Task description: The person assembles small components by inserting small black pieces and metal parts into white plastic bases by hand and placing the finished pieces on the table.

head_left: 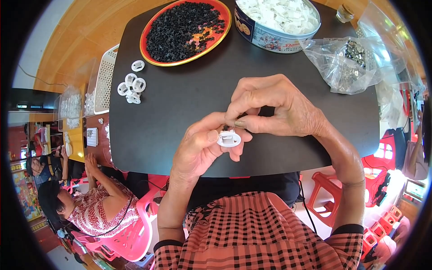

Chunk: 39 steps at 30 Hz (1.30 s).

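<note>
Near the front of the dark table, my left hand (196, 146) is closed on a small white round plastic part (229, 139) with a rectangular opening in its face. Just above that part, my right hand (274, 108) is closed in a pinch, thumb against fingers, close to the left fingertips. A small dark bit shows between the white part and the fingers; its kind is too small to tell. What the right fingers hold, if anything, is hidden. Several like white round parts (139, 84) lie in a loose group on the table's left side.
At the back are a red-rimmed tray (146, 42) of small black pieces and a round tin (279, 43) of white pieces. A clear bag (333, 67) of small metal parts lies at right. A white basket (104, 85) stands left. Another person (96, 198) sits at left.
</note>
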Available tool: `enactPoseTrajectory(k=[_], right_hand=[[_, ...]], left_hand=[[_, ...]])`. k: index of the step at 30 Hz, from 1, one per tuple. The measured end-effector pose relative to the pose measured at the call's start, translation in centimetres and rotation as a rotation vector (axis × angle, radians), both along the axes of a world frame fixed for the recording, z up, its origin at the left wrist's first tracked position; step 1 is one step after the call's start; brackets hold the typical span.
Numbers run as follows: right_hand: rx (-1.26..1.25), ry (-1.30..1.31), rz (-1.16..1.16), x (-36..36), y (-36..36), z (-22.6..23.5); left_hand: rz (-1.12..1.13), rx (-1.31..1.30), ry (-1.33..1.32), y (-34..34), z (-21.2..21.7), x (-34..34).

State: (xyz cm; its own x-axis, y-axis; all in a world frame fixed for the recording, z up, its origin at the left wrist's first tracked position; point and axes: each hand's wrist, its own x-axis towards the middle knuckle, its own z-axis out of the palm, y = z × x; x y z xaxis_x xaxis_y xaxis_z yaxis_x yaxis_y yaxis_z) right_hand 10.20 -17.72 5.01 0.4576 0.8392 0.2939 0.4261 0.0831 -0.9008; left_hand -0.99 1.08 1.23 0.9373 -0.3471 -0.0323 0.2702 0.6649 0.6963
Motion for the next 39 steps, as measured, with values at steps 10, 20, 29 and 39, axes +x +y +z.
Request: enactPoseTrajectory(k=[10,20,29,39], right_hand=[[-0.035,-0.005,-0.068,0.4,0.2,-1.2],[-0.118,-0.032,-0.156,-0.3,1.0,-2.0],[-0.122,-0.005,-0.263,-1.2,1.4,-1.4],[-0.326,-0.037,-0.396,0.5,0.6,-1.1]], left_hand=[[0.133,0.109,0.142,-0.3,0.3,0.5],[0.150,0.124,0.201,0.0,0.9,2.0],[0.150,0.076,0.164,-0.7,1.0,2.1],[0.218,-0.006,0.214,1.8,1.1,0.8]])
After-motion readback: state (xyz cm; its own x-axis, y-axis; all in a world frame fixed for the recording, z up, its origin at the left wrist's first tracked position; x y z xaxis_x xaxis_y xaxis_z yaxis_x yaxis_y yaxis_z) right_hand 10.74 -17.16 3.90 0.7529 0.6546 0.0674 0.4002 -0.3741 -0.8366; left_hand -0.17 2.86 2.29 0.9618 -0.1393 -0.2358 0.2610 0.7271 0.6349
